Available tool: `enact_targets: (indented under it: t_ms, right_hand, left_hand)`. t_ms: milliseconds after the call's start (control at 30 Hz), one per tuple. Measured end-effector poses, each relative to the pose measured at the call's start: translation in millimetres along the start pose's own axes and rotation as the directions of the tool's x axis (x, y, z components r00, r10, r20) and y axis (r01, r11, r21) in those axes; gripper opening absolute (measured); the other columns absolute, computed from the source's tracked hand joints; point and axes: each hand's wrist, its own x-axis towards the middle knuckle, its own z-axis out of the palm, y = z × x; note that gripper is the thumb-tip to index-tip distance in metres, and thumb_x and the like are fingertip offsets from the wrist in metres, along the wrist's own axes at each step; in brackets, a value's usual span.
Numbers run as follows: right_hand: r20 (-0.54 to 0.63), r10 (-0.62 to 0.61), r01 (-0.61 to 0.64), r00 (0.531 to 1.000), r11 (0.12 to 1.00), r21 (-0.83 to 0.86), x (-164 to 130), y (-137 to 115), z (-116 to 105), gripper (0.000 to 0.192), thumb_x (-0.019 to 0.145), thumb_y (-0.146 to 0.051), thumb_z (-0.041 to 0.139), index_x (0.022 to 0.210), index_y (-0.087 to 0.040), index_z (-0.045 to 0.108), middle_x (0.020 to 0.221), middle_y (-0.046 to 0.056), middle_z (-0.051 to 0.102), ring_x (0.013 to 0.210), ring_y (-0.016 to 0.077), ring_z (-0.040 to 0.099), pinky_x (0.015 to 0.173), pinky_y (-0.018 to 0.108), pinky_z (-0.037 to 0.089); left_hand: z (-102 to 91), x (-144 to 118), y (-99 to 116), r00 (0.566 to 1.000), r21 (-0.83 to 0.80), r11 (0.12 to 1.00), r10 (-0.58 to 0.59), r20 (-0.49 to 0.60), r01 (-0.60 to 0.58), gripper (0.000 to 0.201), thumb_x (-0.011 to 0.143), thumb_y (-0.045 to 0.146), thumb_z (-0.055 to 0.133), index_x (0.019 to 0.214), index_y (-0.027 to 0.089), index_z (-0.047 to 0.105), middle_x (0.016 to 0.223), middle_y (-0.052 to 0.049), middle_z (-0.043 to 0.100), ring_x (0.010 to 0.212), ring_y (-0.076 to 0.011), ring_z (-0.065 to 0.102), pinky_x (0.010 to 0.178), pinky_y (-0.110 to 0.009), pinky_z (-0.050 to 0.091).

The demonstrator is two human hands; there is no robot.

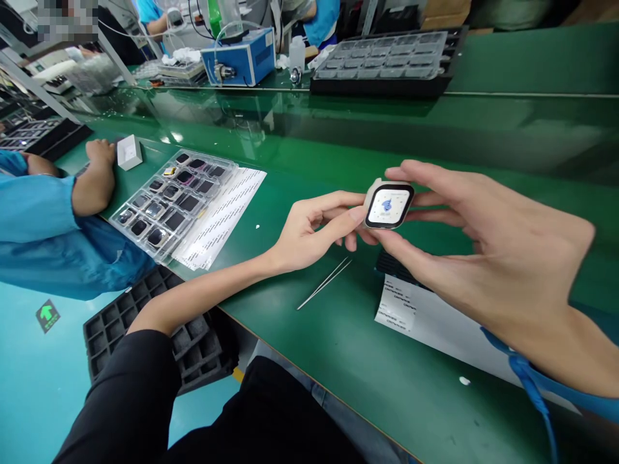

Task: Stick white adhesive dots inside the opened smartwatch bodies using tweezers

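Between my two hands a smartwatch without a strap [388,205] is raised over the green bench, its lit screen showing a blue picture on white. My left hand [309,229] pinches its left edge with thumb and fingers. On the other side, my right hand [498,238] grips the watch by its right edge, thumb below and fingers above. A pair of metal tweezers [325,283] lies on the bench under the watch. Below my right hand is a sheet of printed labels [420,316], partly covered by the hand. A blue cord [529,380] runs from my right wrist.
A clear tray with watch parts [167,200] and another label sheet [222,216] lie left. Beside them sits a co-worker's arm [94,180] near a small white box [129,153]. Black compartment trays [109,328] stand below the bench edge. A blue device [242,58] and a loaded tray [382,58] stand behind.
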Motion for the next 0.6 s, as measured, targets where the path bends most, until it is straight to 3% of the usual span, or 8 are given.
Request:
enact_targets:
  t_ms: [233, 400, 600]
  right_hand:
    - [-0.027, -0.095, 0.091, 0.995, 0.987, -0.132, 1.3, 0.4, 0.1, 0.065, 0.093, -0.02, 0.078, 0.153, -0.035, 0.055, 0.131, 0.002, 0.077, 0.097, 0.0223, 0.08, 0.085, 0.04, 0.068]
    - [-0.022, -0.134, 0.129, 0.991, 0.977, -0.167, 0.4, 0.4, 5.4, 0.065, 0.092, -0.02, 0.08, 0.151, -0.034, 0.056, 0.127, 0.003, 0.079, 0.087, 0.0217, 0.079, 0.08, 0.041, 0.066]
    - [-0.001, -0.149, 0.147, 0.989, 0.975, -0.164, -0.9, 1.6, 3.8, 0.07, 0.093, -0.021, 0.079, 0.156, -0.036, 0.051, 0.13, 0.005, 0.078, 0.094, 0.0249, 0.08, 0.083, 0.043, 0.066]
  left_hand:
    - [0.7, 5.2, 2.5, 0.999, -0.039, 0.999, 0.039, 0.005, -0.039, 0.049, 0.099, 0.062, 0.065, 0.105, 0.014, 0.078, 0.077, -0.002, 0.072, 0.067, -0.0111, 0.071, 0.056, -0.021, 0.055]
    - [1.4, 6.2, -0.3, 0.999, -0.152, 0.988, -0.022, 0.048, 0.029, 0.053, 0.098, 0.065, 0.065, 0.112, 0.016, 0.08, 0.099, -0.008, 0.08, 0.08, -0.016, 0.076, 0.058, -0.024, 0.058]
    - [1.7, 4.6, -0.7, 0.994, -0.243, 0.965, -0.076, 0.083, 0.094, 0.051, 0.096, 0.064, 0.068, 0.111, 0.017, 0.079, 0.096, -0.008, 0.081, 0.075, -0.0149, 0.075, 0.058, -0.024, 0.058]
